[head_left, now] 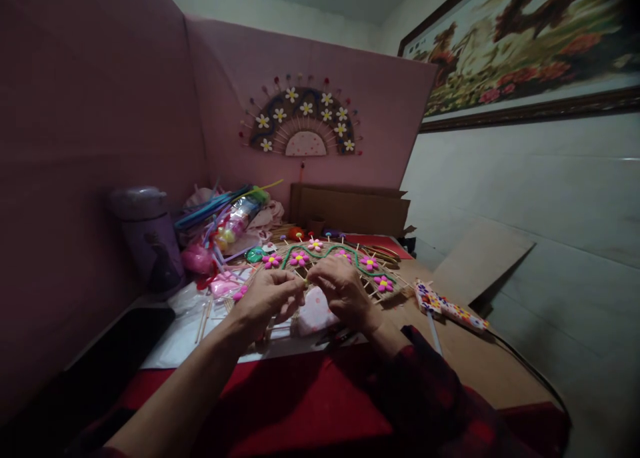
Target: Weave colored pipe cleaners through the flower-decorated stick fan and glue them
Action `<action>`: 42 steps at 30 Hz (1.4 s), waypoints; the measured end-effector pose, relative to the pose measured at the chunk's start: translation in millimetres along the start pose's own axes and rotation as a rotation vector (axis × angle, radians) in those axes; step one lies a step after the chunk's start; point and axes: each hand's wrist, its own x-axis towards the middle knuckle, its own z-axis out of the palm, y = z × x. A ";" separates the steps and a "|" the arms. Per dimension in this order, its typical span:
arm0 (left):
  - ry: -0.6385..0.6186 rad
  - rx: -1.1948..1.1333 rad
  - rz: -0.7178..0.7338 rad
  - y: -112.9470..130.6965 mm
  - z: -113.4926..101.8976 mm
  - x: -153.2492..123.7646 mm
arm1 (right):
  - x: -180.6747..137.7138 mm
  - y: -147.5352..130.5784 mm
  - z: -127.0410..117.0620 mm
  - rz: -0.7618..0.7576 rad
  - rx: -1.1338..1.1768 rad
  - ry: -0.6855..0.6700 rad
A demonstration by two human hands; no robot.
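Observation:
A fan-shaped craft piece (345, 261) of thin wooden sticks lies on the table, with pink paper flowers and a wavy green line across it. My left hand (267, 297) and my right hand (343, 290) meet over its near edge, fingers pinched together at one small point. Whatever they pinch there is too small to make out. A pale pink half-round centre (316, 311) of the piece shows between my hands.
A finished fan with white flowers (303, 121) hangs on the pink partition. A purple flask (147, 238), a bundle of coloured straws (227, 208) and a patterned glue gun (447, 306) surround the work. Cardboard (353, 208) stands behind. A red cloth (300, 398) covers the near table.

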 end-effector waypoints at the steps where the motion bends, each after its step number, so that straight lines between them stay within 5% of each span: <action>1: -0.016 -0.020 -0.023 -0.7 -0.7 0.5 | 0.2 0.8 -0.8 -0.010 0.026 -0.011; 6: -0.089 -0.084 -0.087 -4.2 -4.1 3.5 | 1.6 0.4 -2.1 -0.014 0.132 -0.022; 12: -0.033 -0.061 -0.032 -3.9 -2.6 3.8 | 0.6 -2.9 1.2 0.074 0.078 -0.001; 21: 0.309 -0.116 0.161 -12.5 14.2 6.8 | -3.1 -12.7 12.0 0.151 -0.003 0.048; 27: 0.417 -0.186 0.180 -20.3 18.9 10.1 | -4.4 -21.3 27.4 0.095 -0.155 0.099; 34: 0.235 -0.182 0.222 -15.7 16.6 5.5 | -4.3 -14.4 20.3 0.295 0.140 0.148; 42: 0.114 0.067 0.107 1.1 6.7 -1.2 | -0.6 -4.0 6.6 0.155 0.145 0.048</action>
